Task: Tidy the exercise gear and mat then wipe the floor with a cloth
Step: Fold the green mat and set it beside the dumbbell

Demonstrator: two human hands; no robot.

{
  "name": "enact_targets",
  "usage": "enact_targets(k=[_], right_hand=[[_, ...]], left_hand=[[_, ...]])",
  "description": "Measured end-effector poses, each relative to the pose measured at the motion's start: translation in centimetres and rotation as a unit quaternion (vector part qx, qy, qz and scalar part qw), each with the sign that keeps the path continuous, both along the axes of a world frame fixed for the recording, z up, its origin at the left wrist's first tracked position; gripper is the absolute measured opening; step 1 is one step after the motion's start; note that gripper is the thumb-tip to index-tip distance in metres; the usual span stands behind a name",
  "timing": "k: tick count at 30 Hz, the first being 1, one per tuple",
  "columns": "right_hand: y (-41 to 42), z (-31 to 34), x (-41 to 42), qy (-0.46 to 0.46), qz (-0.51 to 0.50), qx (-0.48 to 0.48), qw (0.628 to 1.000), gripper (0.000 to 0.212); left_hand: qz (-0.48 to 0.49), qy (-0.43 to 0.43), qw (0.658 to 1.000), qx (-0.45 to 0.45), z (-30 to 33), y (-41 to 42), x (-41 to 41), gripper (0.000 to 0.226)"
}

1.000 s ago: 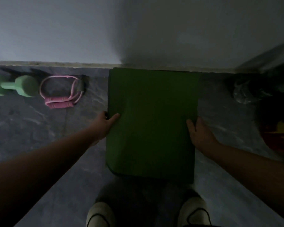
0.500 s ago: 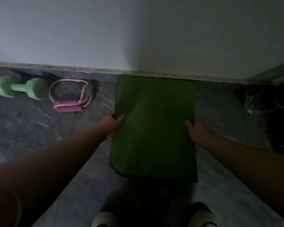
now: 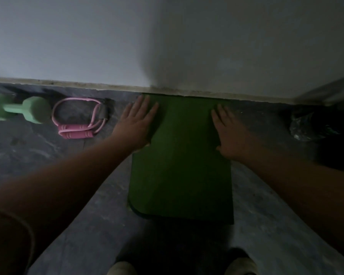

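Mat (image 3: 181,161): folded, far edge touching wall (image 3: 167,46).
Hands: left hand (image 3: 136,124), right hand (image 3: 229,133), flat, fingers spread, gripping nothing.
Risk: released fold may spring open.
Risk: floor (image 3: 48,159) unwiped; no cloth seen.

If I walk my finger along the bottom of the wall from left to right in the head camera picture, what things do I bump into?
green dumbbell → pink resistance band → left hand → green mat → right hand → dark crinkly bundle, too dim to identify
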State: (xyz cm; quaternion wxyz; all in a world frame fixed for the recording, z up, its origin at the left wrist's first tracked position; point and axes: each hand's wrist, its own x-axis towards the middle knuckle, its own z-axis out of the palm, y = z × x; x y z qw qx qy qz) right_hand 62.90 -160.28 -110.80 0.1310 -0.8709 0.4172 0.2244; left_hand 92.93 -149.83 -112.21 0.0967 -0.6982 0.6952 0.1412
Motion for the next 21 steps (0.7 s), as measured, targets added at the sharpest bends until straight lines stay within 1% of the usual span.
enact_targets(k=[2,4,6,8,11,15,17,19,21], right_hand=[[-0.5,-0.1,1.1,0.029,-0.002,0.034,0.999,0.112],[-0.8,-0.4,1.9,0.048,-0.007,0.060,0.997,0.107],[-1.3,-0.7,2.1,0.061,-0.012,0.075,0.995,0.106],[-1.6,-0.8,2.2,0.068,-0.017,0.092,0.993,0.106],[-1.6,-0.6,2.5,0.067,-0.025,0.106,0.992,0.105],[-0.1,-0.3,2.4,0.049,-0.033,0.065,0.996,0.106],[1.4,-0.5,2.2,0.041,-0.028,0.035,0.998,0.103],[3.4,-0.8,1.5,0.030,-0.021,0.025,0.999,0.094],[5.8,-1.0,0.2,0.018,0.000,0.029,0.999,0.085]], left_hand=[[-0.032,-0.011,0.998,0.050,-0.2,-1.1,-0.3,0.129],[-0.011,-0.006,0.995,0.101,-0.3,-1.8,-0.8,0.122],[0.027,0.010,0.990,0.139,-0.5,-2.5,-1.1,0.116],[0.037,0.020,0.985,0.167,-0.7,-3.1,-1.2,0.116],[0.028,0.022,0.985,0.167,-0.4,-3.1,-1.2,0.116],[0.018,0.014,0.992,0.120,0.0,-1.4,-1.7,0.107],[-0.001,0.003,0.994,0.107,0.0,0.1,-2.7,0.103],[-0.031,0.010,0.992,0.125,0.1,2.2,-4.0,0.098],[-0.054,0.023,0.985,0.165,0.0,4.6,-4.9,0.095]])
